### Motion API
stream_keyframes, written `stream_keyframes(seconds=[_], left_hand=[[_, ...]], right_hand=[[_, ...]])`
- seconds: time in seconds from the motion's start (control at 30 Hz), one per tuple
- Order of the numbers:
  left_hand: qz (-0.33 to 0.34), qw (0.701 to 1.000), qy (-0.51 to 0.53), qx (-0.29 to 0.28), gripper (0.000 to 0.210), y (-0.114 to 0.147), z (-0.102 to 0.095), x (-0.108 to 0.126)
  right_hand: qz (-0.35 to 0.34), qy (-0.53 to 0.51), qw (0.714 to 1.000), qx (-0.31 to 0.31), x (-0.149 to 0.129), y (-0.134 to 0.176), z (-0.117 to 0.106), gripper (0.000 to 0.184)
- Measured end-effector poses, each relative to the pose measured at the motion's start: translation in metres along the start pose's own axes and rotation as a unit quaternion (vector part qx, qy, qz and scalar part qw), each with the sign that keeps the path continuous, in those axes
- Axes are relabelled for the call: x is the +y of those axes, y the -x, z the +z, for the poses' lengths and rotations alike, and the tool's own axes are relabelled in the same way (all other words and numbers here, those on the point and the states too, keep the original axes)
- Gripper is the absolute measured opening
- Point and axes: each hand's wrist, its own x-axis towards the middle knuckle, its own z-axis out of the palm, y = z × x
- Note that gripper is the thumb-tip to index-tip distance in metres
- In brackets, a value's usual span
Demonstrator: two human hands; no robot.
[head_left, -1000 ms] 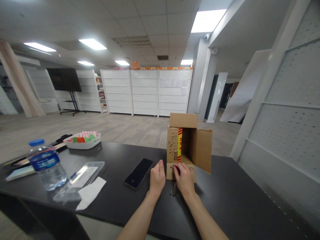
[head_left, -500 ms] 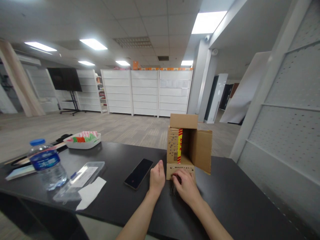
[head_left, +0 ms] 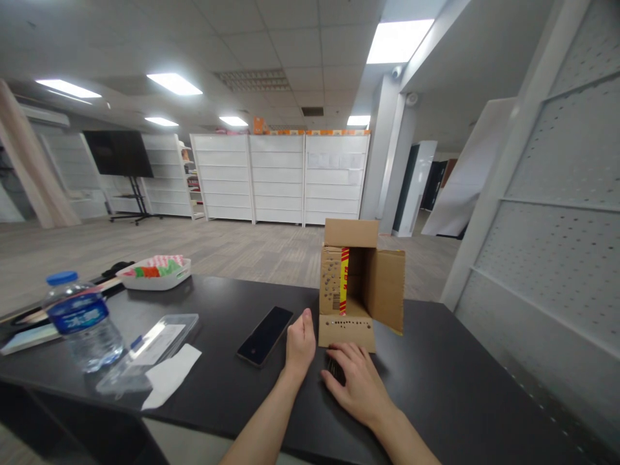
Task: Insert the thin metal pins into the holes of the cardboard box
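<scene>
A cardboard box [head_left: 361, 278] stands on the black table with its flaps folded out. Rows of small holes or studs dot its front flap and left flap. My left hand [head_left: 300, 343] is closed in a loose fist, thumb up, just left of the box; what its fingers hold, if anything, is hidden. In front of the lower flap, my right hand [head_left: 359, 381] lies palm down over a small bunch of thin metal nails or pins [head_left: 334, 369], mostly covered by it. Its thumb is apart from the curved fingers.
A phone [head_left: 265, 336] lies left of my left hand. Farther left are a clear plastic case [head_left: 181, 326], a white paper piece [head_left: 170, 376], a water bottle [head_left: 87, 329] and a white basket [head_left: 167, 276] with colourful packets. The black table [head_left: 450, 374] extends right.
My right hand has come down and back from the front flap, its thumb and fingers spreading over the nails or pins. The left hand keeps its fist; the view has shifted slightly.
</scene>
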Motion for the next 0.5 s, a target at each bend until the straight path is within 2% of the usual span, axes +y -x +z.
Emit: stream_keyframes(seconds=[0.5], left_hand=[[0.003, 1.000, 0.003, -0.002, 0.042, 0.0015, -0.0001, 0.0012]], right_hand=[[0.007, 0.026, 1.000, -0.007, -0.0009, 0.0006, -0.0002, 0.019]])
